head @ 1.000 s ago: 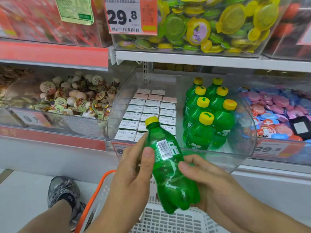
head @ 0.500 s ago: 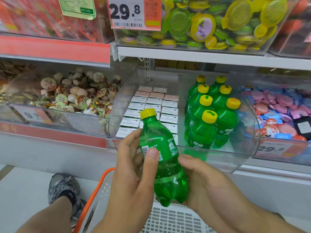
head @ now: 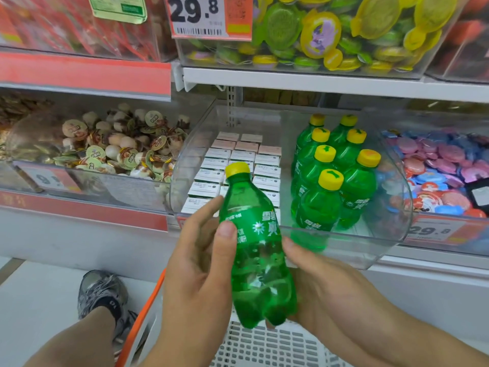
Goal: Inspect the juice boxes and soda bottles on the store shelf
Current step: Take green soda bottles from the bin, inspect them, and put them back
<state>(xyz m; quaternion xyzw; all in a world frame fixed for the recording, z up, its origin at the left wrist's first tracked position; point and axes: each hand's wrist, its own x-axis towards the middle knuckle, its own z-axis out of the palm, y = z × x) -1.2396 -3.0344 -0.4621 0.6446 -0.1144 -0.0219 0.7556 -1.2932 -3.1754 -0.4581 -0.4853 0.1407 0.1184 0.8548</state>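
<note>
Hands grip one bottle at lower centre: left hand curls round its label, right hand cups its base, below the bin of bottles and boxes.

- Bright, even store light falls from above, leaving only soft, faint shadows on the floor and under the shelves.
- White glare streaks the curved front of the clear bin and the bins on the top shelf.
- Highlights sparkle on the green bottle, held sharp at centre frame.
- Wide-angle distortion bows the shelf edge, and detail softens toward the corners.
- The far-right price tag reads blurred.
</note>
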